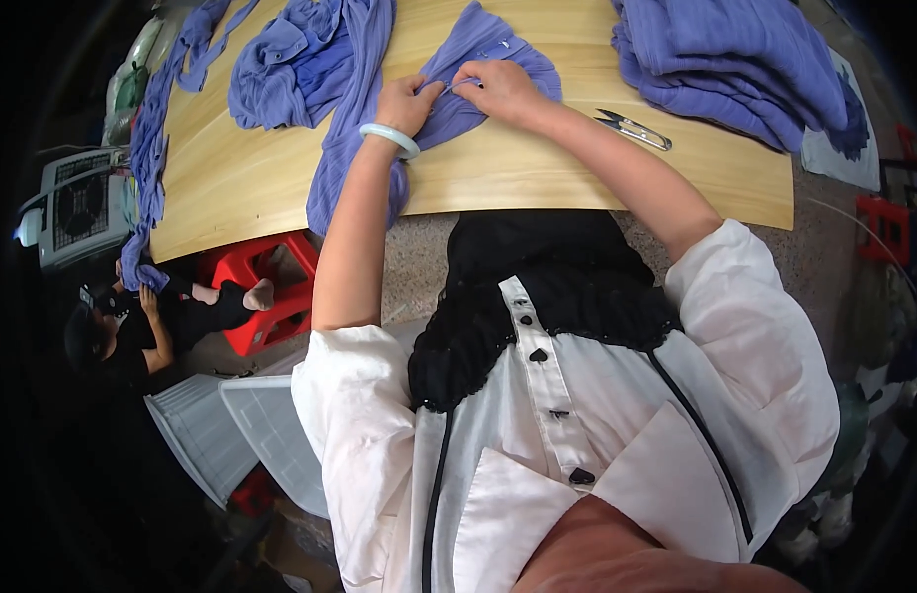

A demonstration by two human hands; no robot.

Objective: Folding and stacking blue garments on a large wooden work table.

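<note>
A crinkled blue-violet garment [355,163] lies across the table in front of me, and part of it hangs over the near edge. My left hand [406,105], with a pale bangle [389,139] at its wrist, pinches the cloth. Close beside it, my right hand [498,91] pinches the same cloth with thumb and fingertips. Small white marks or buttons show on the fabric just beyond the right hand. Thread snips [633,129] rest on the table under my right forearm, touched by neither hand.
A thick stack of folded blue-violet cloth [725,64] sits at the right of the wooden table [518,178]. More such cloth trails along the left edge. Below left, a co-worker [147,331] sits holding cloth near a red stool [243,326], a grey bin [202,435] and a fan unit [83,208].
</note>
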